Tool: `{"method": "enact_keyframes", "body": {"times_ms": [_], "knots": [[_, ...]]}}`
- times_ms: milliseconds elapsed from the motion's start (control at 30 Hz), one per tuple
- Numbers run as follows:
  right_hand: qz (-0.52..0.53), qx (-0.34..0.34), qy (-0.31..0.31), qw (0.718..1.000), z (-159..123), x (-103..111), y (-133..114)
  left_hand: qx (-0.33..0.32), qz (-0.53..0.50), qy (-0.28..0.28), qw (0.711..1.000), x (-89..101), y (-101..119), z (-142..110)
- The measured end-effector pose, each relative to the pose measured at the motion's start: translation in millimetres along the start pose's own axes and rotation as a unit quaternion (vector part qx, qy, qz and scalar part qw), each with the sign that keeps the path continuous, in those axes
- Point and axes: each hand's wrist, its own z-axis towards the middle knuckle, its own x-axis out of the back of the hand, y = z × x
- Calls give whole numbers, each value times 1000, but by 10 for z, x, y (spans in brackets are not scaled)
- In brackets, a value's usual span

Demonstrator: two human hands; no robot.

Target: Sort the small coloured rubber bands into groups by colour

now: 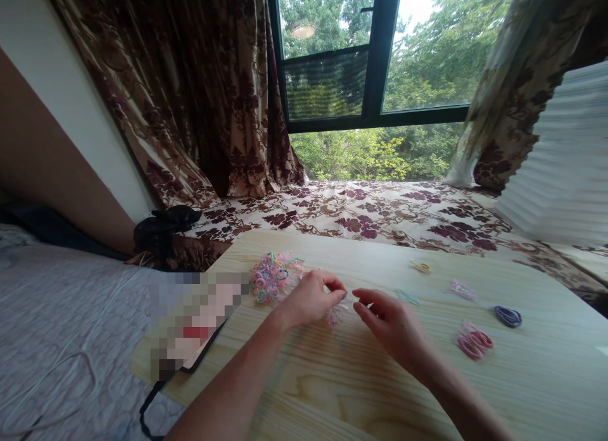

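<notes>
My left hand (pixel 316 297) hovers over the middle of the table, thumb and forefinger pinched together; whatever they hold is too small to make out. Facing it, my right hand (pixel 387 320) has its thumb and forefinger slightly apart, with nothing clear between them. Beneath my left hand lie a few pink and clear hair ties (pixel 336 314), partly covered. A mixed pile of colourful hair ties (pixel 270 279) sits beyond my left wrist. Small separate groups lie to the right: mint ties (pixel 407 296), yellow ties (pixel 420 267), pale lilac ties (pixel 462 289), dark purple ties (pixel 508 315) and pink-red ties (pixel 475 341).
The light wooden table (pixel 361 384) stands against a ledge with floral cloth (pixel 361 216) under the window. A blurred-out flat object (pixel 204 327) with a black strap lies at the table's left edge. A bed (pixel 57 320) with a white cable is at left.
</notes>
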Motion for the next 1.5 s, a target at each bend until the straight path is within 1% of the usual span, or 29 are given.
{"method": "enact_keyframes", "body": {"times_ms": [100,200,467,567,633,700,767,833,900,1000,1100,1233,1300,1367,1433,1500], "knots": [[39,-5,3,999,5,-18,9,7,-23,-16,1000,-11,20,-10],[54,0,1,999,9,-3,10,10,-37,-22,999,-12,27,-17],[98,-36,-9,995,49,33,28,29,-16,-1,999,30,-5,-3],[97,-48,-4,994,74,126,52,27,-2,-2,1000,30,-7,2],[90,-63,27,994,93,267,93,25,10,-1,1000,27,-2,2],[69,-78,84,991,108,449,161,26,22,1,999,23,2,1],[23,-90,127,988,116,623,253,27,33,4,999,19,-3,1],[-56,-117,136,982,115,749,350,26,42,9,999,14,-13,0],[-136,-142,122,973,108,813,431,25,48,12,998,10,-23,0],[-204,-150,80,964,98,818,493,22,51,12,998,7,-25,-3],[-237,-142,39,960,95,775,490,18,51,11,998,5,-23,-6],[-273,-135,8,952,98,725,476,17,52,9,998,1,-32,-5],[-286,-133,5,949,98,716,489,17,53,9,998,0,-40,-1],[-295,-122,17,948,98,720,509,17,49,9,999,0,-44,4],[-294,-108,40,949,99,731,514,18,28,4,999,-2,-44,7],[-266,-97,71,956,104,729,485,31,-14,-13,999,-8,-37,9]]}}
